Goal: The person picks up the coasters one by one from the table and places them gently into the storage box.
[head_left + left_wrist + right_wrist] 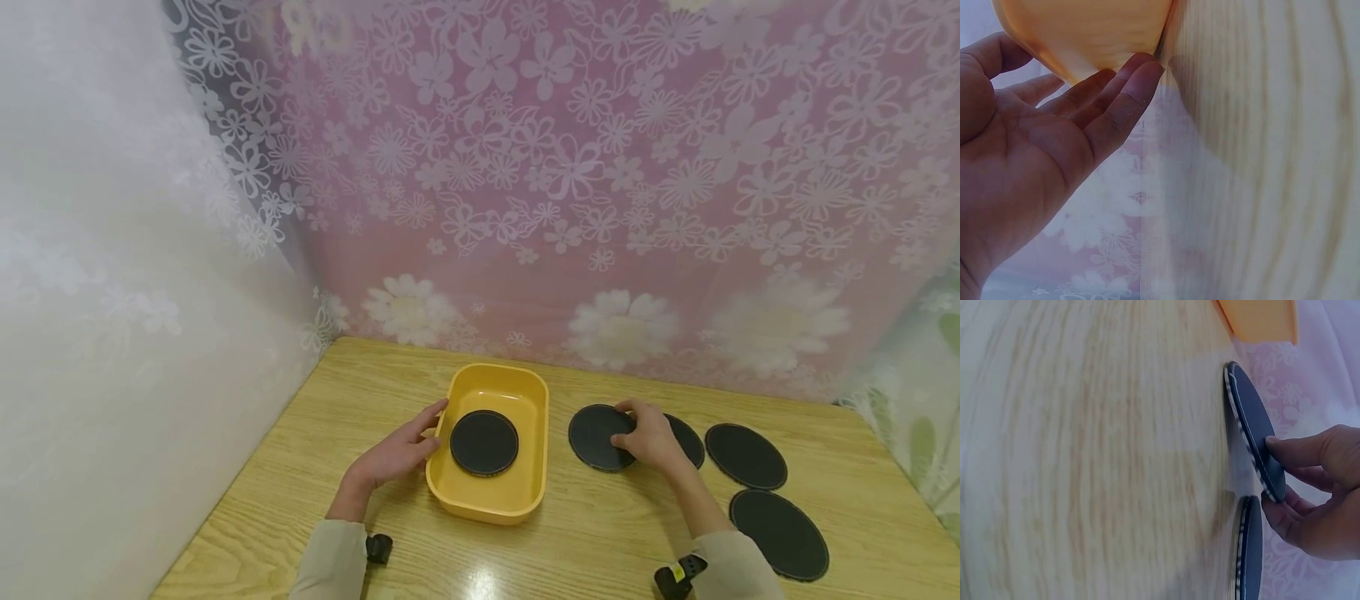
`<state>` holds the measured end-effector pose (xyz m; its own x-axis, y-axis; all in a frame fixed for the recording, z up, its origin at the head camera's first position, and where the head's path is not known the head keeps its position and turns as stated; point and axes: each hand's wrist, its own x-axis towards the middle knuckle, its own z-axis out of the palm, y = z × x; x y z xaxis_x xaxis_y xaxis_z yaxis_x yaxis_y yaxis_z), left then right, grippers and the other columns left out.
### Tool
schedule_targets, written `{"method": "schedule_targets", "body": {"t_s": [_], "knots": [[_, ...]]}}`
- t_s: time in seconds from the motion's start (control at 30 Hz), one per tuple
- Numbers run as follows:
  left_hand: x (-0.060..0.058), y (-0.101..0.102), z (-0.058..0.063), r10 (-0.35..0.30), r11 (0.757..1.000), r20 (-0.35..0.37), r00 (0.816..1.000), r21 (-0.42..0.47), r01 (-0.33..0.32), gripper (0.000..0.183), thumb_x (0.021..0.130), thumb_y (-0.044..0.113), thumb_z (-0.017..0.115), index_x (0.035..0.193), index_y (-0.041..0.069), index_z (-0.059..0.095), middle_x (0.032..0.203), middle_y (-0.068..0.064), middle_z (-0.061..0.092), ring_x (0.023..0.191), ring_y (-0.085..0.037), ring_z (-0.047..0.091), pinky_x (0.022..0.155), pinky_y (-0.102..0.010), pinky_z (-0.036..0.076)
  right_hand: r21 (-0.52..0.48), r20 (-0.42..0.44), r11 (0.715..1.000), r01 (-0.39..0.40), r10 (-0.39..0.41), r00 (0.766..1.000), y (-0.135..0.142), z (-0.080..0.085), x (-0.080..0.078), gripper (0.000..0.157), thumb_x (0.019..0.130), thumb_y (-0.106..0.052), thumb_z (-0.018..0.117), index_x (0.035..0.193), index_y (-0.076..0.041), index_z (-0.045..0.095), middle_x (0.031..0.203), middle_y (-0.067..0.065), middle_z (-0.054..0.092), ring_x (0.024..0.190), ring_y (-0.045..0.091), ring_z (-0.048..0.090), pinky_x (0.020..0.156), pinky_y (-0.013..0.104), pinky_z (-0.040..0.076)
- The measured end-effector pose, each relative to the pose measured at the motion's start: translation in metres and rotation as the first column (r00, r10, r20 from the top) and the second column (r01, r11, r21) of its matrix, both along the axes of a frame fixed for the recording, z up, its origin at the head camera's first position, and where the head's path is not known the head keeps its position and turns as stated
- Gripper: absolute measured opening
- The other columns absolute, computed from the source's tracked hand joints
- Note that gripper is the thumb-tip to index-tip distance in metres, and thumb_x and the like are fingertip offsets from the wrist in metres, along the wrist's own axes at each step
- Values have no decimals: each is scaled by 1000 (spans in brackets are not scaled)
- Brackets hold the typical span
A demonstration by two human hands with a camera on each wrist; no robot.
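Observation:
A yellow rectangular tray (489, 504) stands mid-table with one round black coaster (484, 443) lying inside it. Against the tray's left side, my left hand (393, 454) rests its extended fingers; the left wrist view shows this hand (1047, 137) touching the outer wall with its fingertips. To the right of the tray, my right hand (651, 435) pinches another black coaster (592, 437) by its right edge, thumb on top and fingers below. That held coaster (1252, 415), with stitching round its rim, is tilted in the right wrist view, its gripped edge raised off the table.
Partly hidden behind the right hand lies another black coaster (686, 442). Further right are two more, a back coaster (746, 456) and a front coaster (780, 533). A flowered curtain (525, 208) hangs behind the wooden table (300, 433).

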<state>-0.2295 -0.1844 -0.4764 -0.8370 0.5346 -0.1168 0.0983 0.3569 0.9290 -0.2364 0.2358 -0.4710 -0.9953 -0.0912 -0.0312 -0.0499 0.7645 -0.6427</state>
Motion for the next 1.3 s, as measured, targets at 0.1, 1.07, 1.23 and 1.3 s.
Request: {"method": "schedule_targets", "body": {"t_s": [0.1, 1.07, 1.23, 1.3], "knots": [[0, 0, 1, 1, 1000, -1, 1000, 0, -1, 63, 107, 19, 43, 162, 17, 12, 159, -24, 24, 139, -42, 37, 94, -50, 48, -60, 38, 998, 6, -4, 999, 7, 1, 4, 49, 88, -3, 70, 133, 8, 54, 128, 38, 52, 112, 51, 55, 81, 51, 52], [1, 1, 2, 2, 1000, -13, 1000, -23, -2, 63, 107, 22, 44, 162, 18, 12, 159, -22, 23, 141, -40, 35, 98, -51, 46, -615, 310, 779, 123, 95, 946, 41, -9, 20, 61, 96, -2, 59, 150, 9, 32, 151, 31, 24, 99, 14, 61, 82, 35, 56], [1, 2, 2, 0, 1000, -10, 1000, -24, 0, 63, 107, 21, 43, 162, 18, 12, 159, -23, 23, 142, -41, 32, 98, -51, 46, -642, 286, 759, 105, 110, 952, 44, -14, 23, 63, 97, -2, 58, 151, 9, 30, 149, 30, 25, 101, 16, 62, 83, 35, 56], [1, 2, 2, 0, 1000, -7, 1000, -19, 0, 63, 107, 21, 43, 162, 18, 12, 159, -23, 23, 143, -41, 32, 97, -51, 46, -653, 275, 751, 96, 117, 954, 45, -15, 23, 63, 97, -3, 58, 152, 9, 28, 148, 29, 25, 100, 16, 62, 83, 35, 56]]}}
